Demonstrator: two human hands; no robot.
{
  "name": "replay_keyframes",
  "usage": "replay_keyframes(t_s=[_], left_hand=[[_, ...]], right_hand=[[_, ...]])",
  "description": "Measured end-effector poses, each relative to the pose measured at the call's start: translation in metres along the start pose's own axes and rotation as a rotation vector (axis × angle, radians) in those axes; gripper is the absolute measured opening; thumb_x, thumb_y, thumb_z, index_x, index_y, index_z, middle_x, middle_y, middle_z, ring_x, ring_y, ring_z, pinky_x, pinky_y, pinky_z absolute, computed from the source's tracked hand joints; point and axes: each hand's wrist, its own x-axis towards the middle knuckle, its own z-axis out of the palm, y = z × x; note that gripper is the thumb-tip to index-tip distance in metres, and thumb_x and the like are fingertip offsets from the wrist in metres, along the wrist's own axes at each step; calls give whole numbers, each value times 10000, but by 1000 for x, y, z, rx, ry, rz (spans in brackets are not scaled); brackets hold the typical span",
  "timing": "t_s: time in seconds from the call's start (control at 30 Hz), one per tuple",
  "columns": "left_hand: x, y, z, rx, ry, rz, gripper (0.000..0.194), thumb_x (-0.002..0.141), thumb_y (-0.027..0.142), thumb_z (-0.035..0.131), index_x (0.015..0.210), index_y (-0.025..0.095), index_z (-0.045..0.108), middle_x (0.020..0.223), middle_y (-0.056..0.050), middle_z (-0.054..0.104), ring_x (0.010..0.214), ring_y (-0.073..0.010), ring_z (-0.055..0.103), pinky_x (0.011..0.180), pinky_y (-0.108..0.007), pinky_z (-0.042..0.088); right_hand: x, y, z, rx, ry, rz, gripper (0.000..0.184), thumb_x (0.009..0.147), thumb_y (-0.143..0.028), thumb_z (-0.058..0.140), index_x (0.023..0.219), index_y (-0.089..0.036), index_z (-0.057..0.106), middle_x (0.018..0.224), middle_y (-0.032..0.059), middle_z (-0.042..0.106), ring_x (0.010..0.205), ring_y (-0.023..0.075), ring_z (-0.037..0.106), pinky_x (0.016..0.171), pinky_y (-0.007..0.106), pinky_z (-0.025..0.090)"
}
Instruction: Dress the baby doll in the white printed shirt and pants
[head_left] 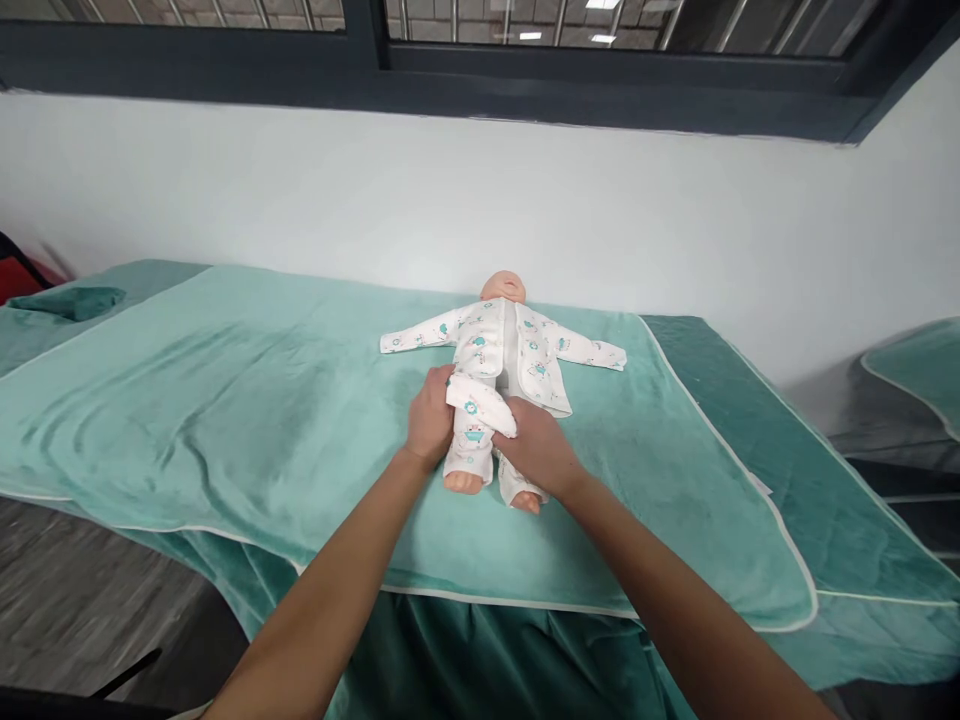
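Note:
A baby doll lies on its back on a light green blanket, head toward the wall and bare feet toward me. It wears a white printed jacket, its front parted and its sleeves spread out sideways, and matching trousers. Above the doll's legs, a small white printed cloth cap is stretched between my hands. My left hand is closed on its left end. The right end is gripped by my right hand, which also hides part of one trouser leg.
Darker green bedding shows under the blanket on the right. Behind the bed is a white wall below a dark window frame. A red and black object is at the far left; grey floor shows at lower left.

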Motion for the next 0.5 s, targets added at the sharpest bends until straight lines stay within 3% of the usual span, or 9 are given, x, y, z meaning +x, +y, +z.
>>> replay_keyframes(t_s=[0.13, 0.33, 0.43, 0.5], left_hand=[[10, -7, 6, 123, 17, 43, 350, 843, 233, 650, 1189, 196, 608, 1111, -98, 620, 1057, -288, 587, 914, -336, 429], [3, -11, -1, 132, -29, 88, 269, 877, 160, 500, 1118, 201, 610, 1081, -68, 648, 1000, -232, 601, 861, -342, 451], [-4, -9, -8, 19, -8, 14, 231, 825, 156, 522, 1021, 209, 633, 972, -31, 675, 897, -198, 605, 803, -316, 452], [-8, -9, -12, -179, -6, -96, 201, 793, 187, 569, 977, 209, 645, 915, -10, 675, 839, -180, 596, 764, -297, 449]], right_hand=[[8, -5, 7, -3, 115, 63, 90, 877, -245, 529, 805, -213, 485, 891, 52, 648, 824, 198, 568, 711, 294, 364], [3, -10, 19, -16, 128, 112, 108, 893, -247, 514, 798, -217, 472, 900, 38, 630, 817, 192, 568, 666, 292, 337], [-2, -7, 17, 7, 85, 100, 77, 873, -242, 531, 816, -218, 485, 882, 23, 628, 798, 189, 568, 661, 294, 339], [-5, -5, 13, 59, 52, 77, 53, 861, -247, 552, 853, -218, 508, 892, 17, 633, 818, 195, 576, 688, 301, 363]])
